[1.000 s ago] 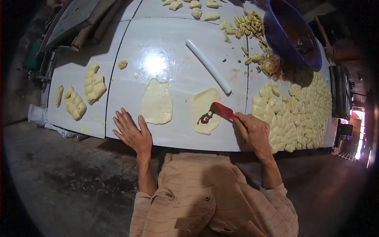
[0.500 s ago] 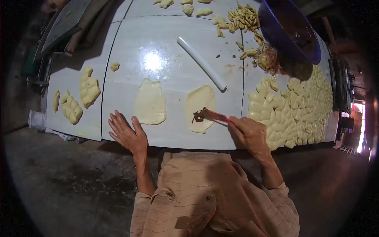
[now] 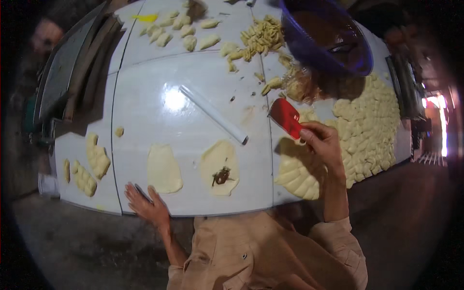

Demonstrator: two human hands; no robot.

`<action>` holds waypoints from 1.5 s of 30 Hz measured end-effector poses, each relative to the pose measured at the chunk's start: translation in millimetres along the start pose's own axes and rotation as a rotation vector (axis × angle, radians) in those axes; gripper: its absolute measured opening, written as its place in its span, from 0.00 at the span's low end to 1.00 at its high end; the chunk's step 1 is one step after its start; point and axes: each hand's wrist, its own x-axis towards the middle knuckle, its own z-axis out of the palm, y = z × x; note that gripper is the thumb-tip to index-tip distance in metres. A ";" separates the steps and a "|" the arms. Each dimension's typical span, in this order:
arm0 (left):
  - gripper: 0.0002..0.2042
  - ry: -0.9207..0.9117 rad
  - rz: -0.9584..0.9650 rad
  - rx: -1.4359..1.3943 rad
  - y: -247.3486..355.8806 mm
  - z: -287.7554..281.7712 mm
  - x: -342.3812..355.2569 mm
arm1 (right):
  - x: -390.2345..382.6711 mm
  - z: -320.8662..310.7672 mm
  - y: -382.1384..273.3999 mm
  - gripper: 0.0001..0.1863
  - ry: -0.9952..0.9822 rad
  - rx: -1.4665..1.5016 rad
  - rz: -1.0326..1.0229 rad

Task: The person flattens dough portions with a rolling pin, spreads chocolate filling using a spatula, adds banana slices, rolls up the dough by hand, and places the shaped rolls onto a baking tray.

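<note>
My right hand [image 3: 323,144] grips a red plastic scraper [image 3: 285,116] by its handle, above the table near the rows of dough pieces [image 3: 369,123]. A dab of dark brown paste [image 3: 221,176] lies on a flattened oval of dough [image 3: 209,162] in front of me. Left of that oval is a second flat sheet of dough [image 3: 164,169], bare on top. Beside this sheet, my left hand [image 3: 149,205] rests at the table's front edge with fingers stretched out. A white rolling rod [image 3: 212,114] lies slanted beyond both sheets.
At the far right stands a large purple basin [image 3: 294,31], next to crumpled clear plastic [image 3: 302,87] and a heap of small dough strips [image 3: 263,37]. Dough lumps [image 3: 188,43] and a yellow tool [image 3: 145,18] lie at the back. Joined dough pieces [image 3: 96,155] sit at left.
My right hand has lifted the scraper off the oval and carried it right and away from me, leaving the paste behind. The view has shifted, showing more of the table's far side.
</note>
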 end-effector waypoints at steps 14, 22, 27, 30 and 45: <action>0.29 -0.014 -0.071 0.186 -14.7 11.9 -3.5 | 247.1 -167.9 -44.5 0.15 0.106 -1.256 -0.304; 0.30 0.003 -0.070 0.145 -21.8 11.1 -4.3 | 272.6 -174.7 -39.4 0.16 -0.247 -0.869 -0.199; 0.29 -0.020 -0.109 0.157 -12.1 6.0 -5.5 | 270.4 -197.4 -28.3 0.17 -0.230 -0.461 0.010; 0.29 -0.041 -0.119 0.136 -5.8 1.7 -4.0 | 271.7 -201.6 -29.1 0.14 -0.278 -0.408 0.097; 0.29 0.000 -0.072 0.112 -7.2 8.4 -1.1 | 225.7 -147.9 -76.7 0.16 -0.305 -0.194 -0.007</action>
